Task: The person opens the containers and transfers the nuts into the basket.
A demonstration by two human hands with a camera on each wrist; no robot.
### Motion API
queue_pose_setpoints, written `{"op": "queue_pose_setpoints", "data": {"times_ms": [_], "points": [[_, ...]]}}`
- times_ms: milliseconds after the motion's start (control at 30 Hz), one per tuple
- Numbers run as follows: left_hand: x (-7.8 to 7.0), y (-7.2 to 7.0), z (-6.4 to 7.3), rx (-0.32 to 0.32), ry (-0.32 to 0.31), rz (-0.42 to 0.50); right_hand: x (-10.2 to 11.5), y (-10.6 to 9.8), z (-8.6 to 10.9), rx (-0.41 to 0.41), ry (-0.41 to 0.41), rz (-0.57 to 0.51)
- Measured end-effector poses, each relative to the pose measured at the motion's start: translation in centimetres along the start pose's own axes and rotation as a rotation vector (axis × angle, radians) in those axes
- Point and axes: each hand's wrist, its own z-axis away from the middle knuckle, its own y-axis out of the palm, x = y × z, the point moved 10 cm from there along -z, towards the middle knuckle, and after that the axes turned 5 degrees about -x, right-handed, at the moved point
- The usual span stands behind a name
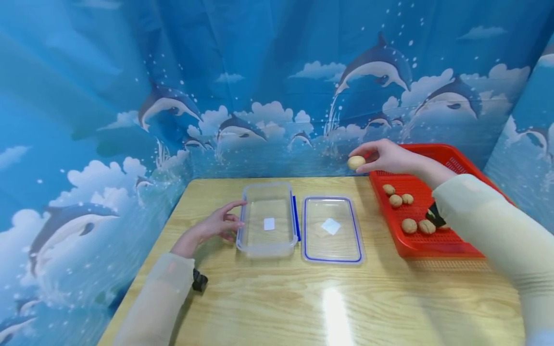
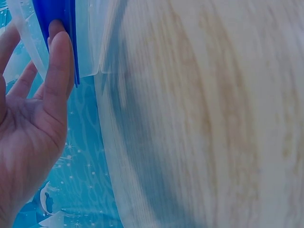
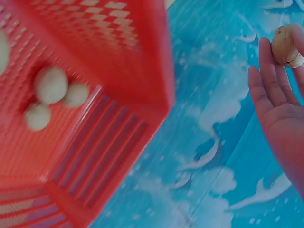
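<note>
My right hand [image 1: 385, 156] pinches a walnut [image 1: 357, 162] between thumb and fingertips, raised beside the left rim of a red basket [image 1: 391, 235]. In the right wrist view the same walnut [image 3: 285, 46] sits at the fingertips, outside the basket wall. A clear plastic container [image 1: 277, 247] stands uncovered on the table, a small white square on its bottom. My left hand [image 1: 215, 223] touches its left side, fingers spread and relaxed along the rim. In the left wrist view the fingers [image 2: 58, 71] lie against a blue flap of the container.
A clear lid [image 1: 331, 250] with a blue seal lies flat right of the container, bearing a white square. Several walnuts [image 1: 409, 226] lie in the basket at the table's right. Behind the wooden table [image 1: 268, 298] hangs a blue dolphin-print sheet [image 1: 277, 62].
</note>
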Motion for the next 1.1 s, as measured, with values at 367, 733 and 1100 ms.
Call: {"op": "queue_pose_setpoints", "data": {"times_ms": [367, 733, 1100], "points": [[0.1, 0.3, 0.4, -0.016, -0.014, 0.01, -6.4, -4.9, 5.3, -0.102, 0.11, 0.123], [0.0, 0.4, 0.5, -0.004, -0.005, 0.016, -12.9, -8.2, 10.6, -0.185, 0.218, 0.153], [0.0, 0.2, 0.3, -0.011, -0.009, -0.002, -17.5, -7.1, 12.9, -0.193, 0.227, 0.164]]}}
